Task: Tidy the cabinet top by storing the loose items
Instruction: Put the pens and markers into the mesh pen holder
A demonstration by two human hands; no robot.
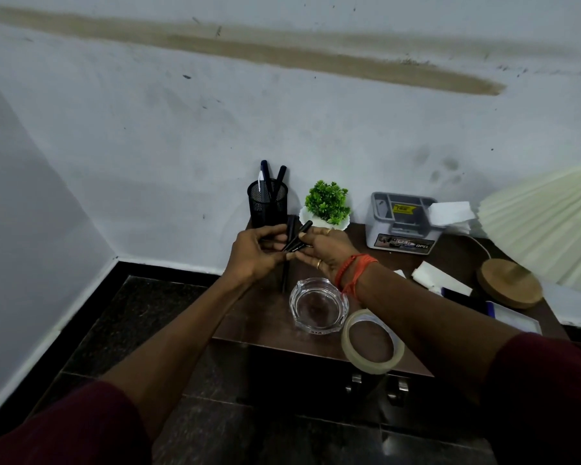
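Both my hands meet above the back left of the brown cabinet top (269, 325). My left hand (254, 255) grips a bunch of black pens (291, 236), one of them hanging down below the fist. My right hand (329, 251) pinches one of the same pens near its upper end. Just behind stands a black mesh pen holder (267, 206) with two or three pens upright in it. Loose on the top lie a roll of clear tape (373, 340) at the front edge and white papers (441, 280) to the right.
A glass ashtray (317, 305) sits under my right wrist. Behind are a small green plant in a white pot (326, 204) and a grey organiser box (401, 221). A pleated lamp with a wooden base (508, 283) fills the right side. Wall directly behind; dark floor to the left.
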